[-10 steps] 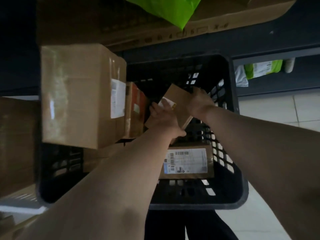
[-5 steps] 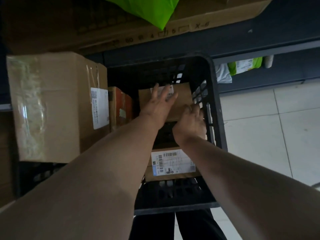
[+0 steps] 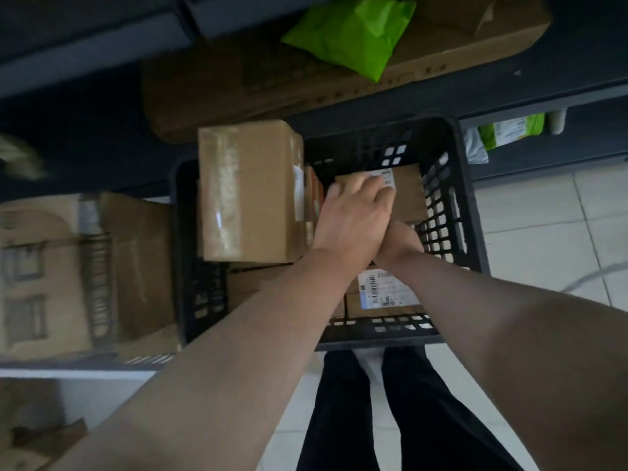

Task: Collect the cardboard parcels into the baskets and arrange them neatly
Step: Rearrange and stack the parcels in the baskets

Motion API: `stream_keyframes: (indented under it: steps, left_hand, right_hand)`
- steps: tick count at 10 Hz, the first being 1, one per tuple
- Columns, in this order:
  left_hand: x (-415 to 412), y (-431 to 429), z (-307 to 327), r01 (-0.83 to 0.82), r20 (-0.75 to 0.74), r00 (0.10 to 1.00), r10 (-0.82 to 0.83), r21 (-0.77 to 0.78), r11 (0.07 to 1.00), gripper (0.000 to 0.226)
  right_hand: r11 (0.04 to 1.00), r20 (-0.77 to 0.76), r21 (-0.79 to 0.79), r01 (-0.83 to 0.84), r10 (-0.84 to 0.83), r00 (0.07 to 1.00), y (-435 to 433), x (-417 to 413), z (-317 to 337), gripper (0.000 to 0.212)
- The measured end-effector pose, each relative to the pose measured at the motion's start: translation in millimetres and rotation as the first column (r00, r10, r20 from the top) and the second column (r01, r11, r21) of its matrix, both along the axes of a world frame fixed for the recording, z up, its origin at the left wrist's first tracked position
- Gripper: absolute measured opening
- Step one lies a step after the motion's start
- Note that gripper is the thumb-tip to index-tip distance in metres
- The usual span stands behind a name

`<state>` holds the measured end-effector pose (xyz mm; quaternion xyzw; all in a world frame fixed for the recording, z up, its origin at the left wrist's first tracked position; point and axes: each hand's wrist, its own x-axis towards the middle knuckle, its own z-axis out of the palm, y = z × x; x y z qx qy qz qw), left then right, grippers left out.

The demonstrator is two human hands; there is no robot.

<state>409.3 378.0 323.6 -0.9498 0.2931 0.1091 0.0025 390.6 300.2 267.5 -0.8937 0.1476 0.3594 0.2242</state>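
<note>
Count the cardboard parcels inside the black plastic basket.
5 visible: large brown box at left, orange-edged box beside it, small box under the left hand, labelled box nearest, plain box below. Others may be hidden.

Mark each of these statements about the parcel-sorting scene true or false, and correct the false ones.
1. The left hand lies flat on a small brown cardboard parcel inside the black plastic lattice basket. True.
2. The basket holds only that one parcel. False: a large taped cardboard box stands at its left side, and a flat parcel with a white barcode label lies at the near end.
3. A bright green plastic mailer bag lies on a long cardboard box on the shelf beyond the basket. True.
4. The right hand is raised to the shelf. False: it is down in the basket beside the left hand, at the small parcel's near edge.
</note>
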Motion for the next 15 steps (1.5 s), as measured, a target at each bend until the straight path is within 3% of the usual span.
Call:
stream_keyframes:
  steps: [1,2,3,4,5,6,7,8,9,10,11,12,13,14,15]
  left_hand:
    - [2,30,34,-0.231,0.156,0.961,0.230,-0.011,0.973,0.075]
    - [15,59,53,-0.634,0.073,0.773,0.631,0.046,0.772,0.115]
    - [23,82,54,-0.837,-0.150,0.517,0.843,0.116,0.534,0.143]
    - [22,97,54,-0.912,-0.302,0.348,0.888,0.111,0.395,0.148]
    - [17,91,59,-0.910,-0.285,0.404,0.869,-0.028,0.414,0.148]
    - [13,64,69,-0.800,-0.291,0.599,0.746,-0.260,0.541,0.148]
    - [12,28,73,-0.706,-0.369,0.708,0.603,-0.375,0.600,0.147]
    - [13,3,56,-0.693,-0.456,0.702,0.547,-0.259,0.673,0.153]
    - [6,-3,27,-0.547,-0.450,0.764,0.463,-0.071,0.834,0.156]
    - [-3,-3,0,-0.375,-0.417,0.832,0.365,0.061,0.925,0.154]
    - [-7,-9,-21,-0.293,-0.426,0.842,0.330,0.152,0.944,0.155]
    - [-4,-16,-34,-0.207,-0.424,0.861,0.281,0.212,0.955,0.153]
    - [3,-24,-45,-0.072,-0.395,0.905,0.159,0.227,0.971,0.152]
    - [14,-36,-52,-0.016,-0.299,0.950,0.089,0.238,0.971,0.150]
    - [31,-42,-52,-0.080,-0.229,0.964,0.136,0.240,0.968,0.150]
  right_hand:
    - [0.990,0.038,0.093,0.108,-0.112,0.993,13,2,38,0.026]
    - [0.956,0.048,0.230,0.180,-0.196,0.980,25,4,62,0.032]
    - [0.944,0.061,0.259,0.203,-0.225,0.972,34,-2,73,0.033]
    - [0.913,0.067,0.280,0.297,-0.327,0.943,35,-8,68,0.035]
    - [0.862,0.089,0.219,0.458,-0.485,0.870,24,-10,66,0.033]
    - [0.746,0.095,0.123,0.654,-0.665,0.741,3,-9,61,0.033]
    - [0.699,0.081,0.070,0.712,-0.715,0.694,-20,-10,69,0.035]
    - [0.720,0.025,0.083,0.688,-0.692,0.721,-45,-17,61,0.038]
    - [0.673,-0.105,0.143,0.726,-0.719,0.687,-53,-29,45,0.039]
    - [0.595,-0.158,0.195,0.779,-0.765,0.624,-55,-35,29,0.040]
    - [0.473,-0.233,0.165,0.865,-0.834,0.500,-53,-39,17,0.042]
    - [0.397,-0.316,0.243,0.885,-0.830,0.459,-55,-40,10,0.042]
    - [0.251,-0.359,0.286,0.925,-0.867,0.347,-64,-40,0,0.046]
    - [0.195,-0.458,0.312,0.930,-0.827,0.327,-64,-34,-15,0.044]
    - [0.228,-0.504,0.211,0.950,-0.808,0.306,-64,-35,-26,0.027]
